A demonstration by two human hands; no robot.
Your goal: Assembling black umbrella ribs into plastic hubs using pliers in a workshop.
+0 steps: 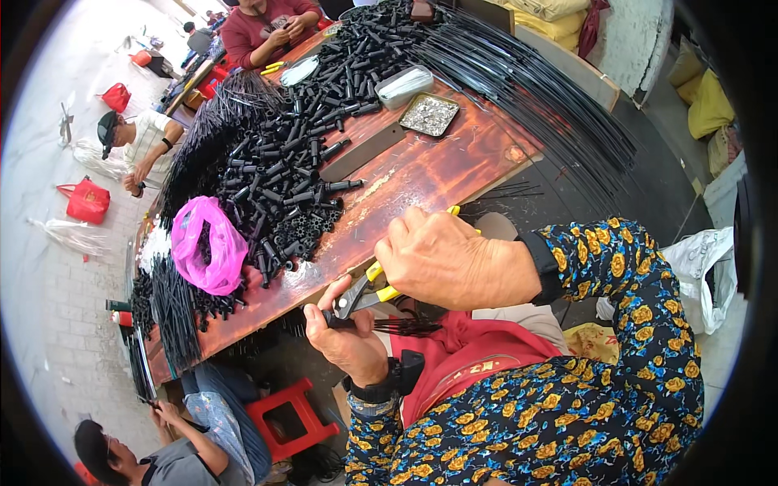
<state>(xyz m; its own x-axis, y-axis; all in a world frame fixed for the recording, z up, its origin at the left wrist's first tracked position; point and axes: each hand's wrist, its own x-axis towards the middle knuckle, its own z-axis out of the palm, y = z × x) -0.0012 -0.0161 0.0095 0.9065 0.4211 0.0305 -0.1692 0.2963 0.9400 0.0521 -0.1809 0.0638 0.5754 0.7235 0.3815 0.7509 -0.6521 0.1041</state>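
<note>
Above my lap, my right hand (454,259) is closed round the yellow-handled pliers (374,272). Their grey jaws point left, to the part in the other hand. My left hand (352,352) pinches a small black tubular piece (337,321) between thumb and fingers, right at the jaws. Thin black rods (405,326) run from beside the left hand across my red apron (486,356); whether they join the black piece is hard to make out. The exact spot where the jaws meet it is partly hidden by the fingers.
The wooden table (429,174) bears a heap of black tubular parts (300,154), long black rods (527,89), a pink plastic bag (209,245), a metal tray (430,114) and a flat metal bar (362,152). A red stool (292,417) stands left. Several people sit around.
</note>
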